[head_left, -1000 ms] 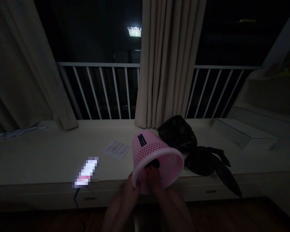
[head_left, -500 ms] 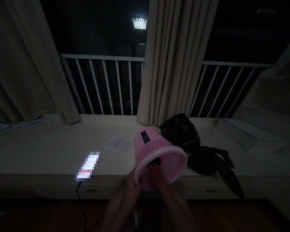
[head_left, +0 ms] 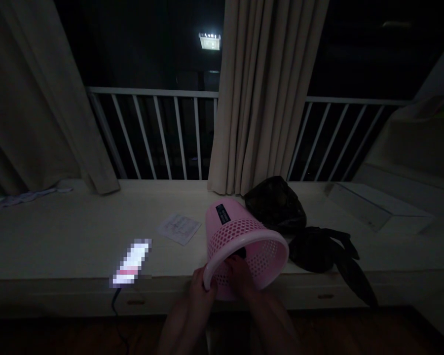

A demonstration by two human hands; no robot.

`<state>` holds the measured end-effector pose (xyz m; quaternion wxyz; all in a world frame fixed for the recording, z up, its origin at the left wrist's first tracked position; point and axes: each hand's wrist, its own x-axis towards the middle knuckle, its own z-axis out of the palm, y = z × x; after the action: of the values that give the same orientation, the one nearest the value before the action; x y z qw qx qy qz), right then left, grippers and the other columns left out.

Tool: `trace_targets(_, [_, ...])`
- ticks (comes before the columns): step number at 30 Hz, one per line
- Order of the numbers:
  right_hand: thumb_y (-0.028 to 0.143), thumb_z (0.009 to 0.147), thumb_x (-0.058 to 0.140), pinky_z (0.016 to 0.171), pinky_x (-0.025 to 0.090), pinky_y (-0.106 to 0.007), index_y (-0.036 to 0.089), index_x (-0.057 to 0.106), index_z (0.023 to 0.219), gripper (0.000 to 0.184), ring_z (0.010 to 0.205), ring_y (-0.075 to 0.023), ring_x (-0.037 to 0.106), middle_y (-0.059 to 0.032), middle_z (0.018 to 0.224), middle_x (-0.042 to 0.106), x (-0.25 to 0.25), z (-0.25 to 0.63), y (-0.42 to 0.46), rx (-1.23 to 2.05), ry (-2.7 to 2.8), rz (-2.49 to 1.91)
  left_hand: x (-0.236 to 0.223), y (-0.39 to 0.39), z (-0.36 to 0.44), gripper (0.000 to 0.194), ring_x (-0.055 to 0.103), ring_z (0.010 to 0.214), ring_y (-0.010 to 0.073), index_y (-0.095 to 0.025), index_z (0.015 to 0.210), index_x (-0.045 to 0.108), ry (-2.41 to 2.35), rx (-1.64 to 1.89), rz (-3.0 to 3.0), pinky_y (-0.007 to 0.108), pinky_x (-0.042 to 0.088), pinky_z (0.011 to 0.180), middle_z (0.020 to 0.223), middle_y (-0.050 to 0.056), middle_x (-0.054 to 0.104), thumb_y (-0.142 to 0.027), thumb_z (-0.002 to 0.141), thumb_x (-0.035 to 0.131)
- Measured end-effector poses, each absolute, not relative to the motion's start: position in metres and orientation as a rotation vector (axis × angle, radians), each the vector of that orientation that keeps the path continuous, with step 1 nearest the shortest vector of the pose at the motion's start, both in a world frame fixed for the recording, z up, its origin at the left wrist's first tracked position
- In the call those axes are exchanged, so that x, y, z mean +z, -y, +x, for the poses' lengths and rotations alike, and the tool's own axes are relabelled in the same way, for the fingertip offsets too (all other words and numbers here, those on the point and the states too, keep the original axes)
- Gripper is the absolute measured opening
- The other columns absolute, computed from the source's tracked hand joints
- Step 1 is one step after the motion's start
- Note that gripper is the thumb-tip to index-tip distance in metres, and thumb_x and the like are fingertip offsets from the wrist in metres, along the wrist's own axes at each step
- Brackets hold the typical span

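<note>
A pink plastic wastebasket [head_left: 231, 229] with a perforated band is tipped over, its mouth turned toward me and to the right. My left hand [head_left: 203, 282] is closed on the left side of its rim, thumb inside. My right hand [head_left: 240, 271] reaches through the mouth into the basket, fingers curled by a small black thing [head_left: 240, 253] whose kind is too dark to make out. Right behind the basket lies a full black plastic bag [head_left: 276, 204]. A second black bag [head_left: 313, 249], with long loose ends, rests to the right.
On the pale ledge [head_left: 77, 241] are a printed sheet of paper [head_left: 179, 228] and a lit phone [head_left: 131, 263] with a cable hanging down. A box [head_left: 381, 207] stands at the right. Curtains [head_left: 266, 98] and a white railing [head_left: 155, 92] line the back.
The view has shifted slightly. My left hand stays on the basket's rim and my right hand stays inside, with little visible movement.
</note>
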<state>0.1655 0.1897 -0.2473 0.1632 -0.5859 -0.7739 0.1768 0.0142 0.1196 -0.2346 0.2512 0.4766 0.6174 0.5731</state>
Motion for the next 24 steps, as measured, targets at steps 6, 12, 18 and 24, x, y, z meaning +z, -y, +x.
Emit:
trace_targets(6, [0.012, 0.087, 0.047, 0.110, 0.040, -0.035, 0.020, 0.069, 0.131, 0.050, 0.125, -0.0233, 0.057, -0.0116, 0.136, 0.063, -0.249, 0.162, -0.188, 0.521, 2.210, -1.673, -0.240, -0.125, 0.007, 0.035, 0.071, 0.092, 0.0314, -0.018, 0.089, 0.070, -1.653, 1.566, 1.256, 0.046, 0.058, 0.087, 0.095, 0.013, 0.075, -0.037, 0.062, 0.061])
trace_targets(12, [0.013, 0.086, 0.049, 0.109, 0.040, -0.034, 0.018, 0.069, 0.131, 0.050, 0.125, -0.0247, 0.057, -0.0120, 0.134, 0.063, -0.250, 0.159, -0.187, 0.508, 2.210, -1.684, -0.242, -0.128, 0.002, 0.037, 0.071, 0.091, 0.0323, -0.018, 0.087, 0.067, -1.650, 1.605, 1.136, 0.047, 0.058, 0.086, 0.091, 0.012, 0.074, -0.042, 0.060, 0.062])
trace_targets(18, [0.013, 0.084, 0.049, 0.106, 0.042, -0.034, 0.018, 0.071, 0.126, 0.048, 0.119, -0.0243, 0.059, -0.0117, 0.128, 0.065, -0.248, 0.156, -0.187, 0.504, 2.180, -1.680, -0.238, -0.128, 0.001, 0.043, 0.071, 0.095, 0.0346, -0.017, 0.088, 0.066, -1.645, 1.569, 1.101, 0.050, 0.057, 0.090, 0.096, 0.015, 0.075, -0.047, 0.058, 0.061])
trace_targets(24, [0.015, 0.085, 0.049, 0.107, 0.041, -0.035, 0.018, 0.070, 0.127, 0.047, 0.121, -0.0255, 0.057, -0.0128, 0.131, 0.063, -0.255, 0.155, -0.189, 0.500, 2.182, -1.695, -0.253, -0.133, 0.000, 0.049, 0.071, 0.092, 0.0346, -0.016, 0.093, 0.066, -1.632, 1.590, 1.106, 0.049, 0.058, 0.086, 0.096, 0.016, 0.075, -0.052, 0.059, 0.060])
